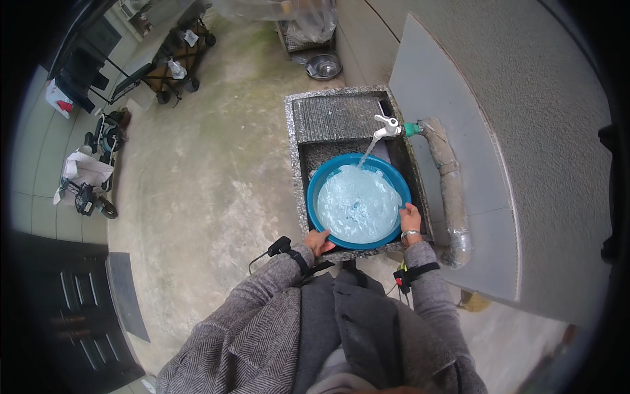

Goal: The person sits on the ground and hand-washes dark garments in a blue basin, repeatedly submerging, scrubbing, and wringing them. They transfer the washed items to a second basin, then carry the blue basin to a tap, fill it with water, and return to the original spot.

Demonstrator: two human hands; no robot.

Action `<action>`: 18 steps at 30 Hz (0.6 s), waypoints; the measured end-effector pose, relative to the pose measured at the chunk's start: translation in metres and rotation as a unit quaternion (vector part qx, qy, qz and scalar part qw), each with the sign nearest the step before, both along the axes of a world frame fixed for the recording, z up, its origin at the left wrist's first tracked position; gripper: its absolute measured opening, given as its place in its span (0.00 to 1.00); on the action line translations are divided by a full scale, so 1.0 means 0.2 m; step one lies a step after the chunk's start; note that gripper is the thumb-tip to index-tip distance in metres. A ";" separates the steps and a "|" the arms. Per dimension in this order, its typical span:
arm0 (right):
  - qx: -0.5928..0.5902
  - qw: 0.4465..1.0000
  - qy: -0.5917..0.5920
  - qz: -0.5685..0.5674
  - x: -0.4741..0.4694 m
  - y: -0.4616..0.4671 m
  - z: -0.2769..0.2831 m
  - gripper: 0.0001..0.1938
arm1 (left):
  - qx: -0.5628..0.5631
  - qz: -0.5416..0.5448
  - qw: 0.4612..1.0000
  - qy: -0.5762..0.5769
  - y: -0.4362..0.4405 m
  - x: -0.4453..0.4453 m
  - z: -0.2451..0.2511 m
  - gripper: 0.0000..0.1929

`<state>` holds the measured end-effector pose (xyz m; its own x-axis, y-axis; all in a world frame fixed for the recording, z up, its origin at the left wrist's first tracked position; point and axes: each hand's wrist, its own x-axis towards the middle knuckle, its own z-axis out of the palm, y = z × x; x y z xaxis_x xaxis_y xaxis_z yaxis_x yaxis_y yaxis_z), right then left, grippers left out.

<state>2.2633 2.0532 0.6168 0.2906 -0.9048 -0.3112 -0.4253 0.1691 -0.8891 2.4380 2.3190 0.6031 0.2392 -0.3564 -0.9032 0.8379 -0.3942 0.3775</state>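
A round blue plastic basin point(311, 199) sits in the trough of a speckled stone laundry sink point(294, 157). Foamy-looking water point(358, 204) covers most of its inside. From a white tap point(387, 129) with a green connector point(411, 129), a stream of water point(366, 153) runs into the basin's far side. My left hand point(319, 241) grips the basin's near-left rim, with its thumb at the edge and the other fingers below. On the near-right rim my right hand point(410, 219) has hold too, its fingertips partly hidden; a bracelet point(410, 233) circles that wrist.
Beyond the trough lies the sink's ribbed washboard point(339, 115). A wrapped pipe point(448, 182) runs along the wall panel on the right. On the concrete floor point(197, 197) are a metal bowl point(323, 67), a folding wagon point(172, 64) and an electric scooter point(91, 182).
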 end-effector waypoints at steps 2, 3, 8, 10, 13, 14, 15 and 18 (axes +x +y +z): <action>0.007 1.000 0.009 0.022 0.00 0.03 0.04 0.22 | 0.000 -0.014 1.000 0.008 0.03 -0.02 0.00 0.13; 0.012 0.999 0.010 0.032 0.00 0.04 0.05 0.21 | -0.019 -0.020 1.000 0.003 0.03 -0.02 0.00 0.12; -0.046 0.987 0.080 0.134 -0.07 0.16 0.03 0.16 | -0.051 -0.021 0.998 0.009 0.06 -0.04 0.03 0.10; -0.081 0.976 0.131 0.155 -0.10 0.20 0.03 0.15 | -0.053 -0.019 0.998 0.007 0.07 -0.04 0.05 0.11; -0.142 0.965 0.106 0.194 -0.16 0.25 0.04 0.14 | -0.055 -0.019 0.998 0.018 0.09 -0.04 0.08 0.13; -0.142 0.966 0.093 0.195 -0.18 0.26 0.04 0.14 | -0.056 -0.019 0.998 0.024 0.09 -0.03 0.09 0.14; -0.141 0.968 0.080 0.191 -0.19 0.27 0.05 0.13 | -0.058 -0.019 0.998 0.030 0.10 -0.03 0.09 0.15; -0.148 0.971 0.057 0.181 -0.22 0.29 0.06 0.13 | -0.065 -0.019 0.996 0.053 0.11 -0.03 0.10 0.17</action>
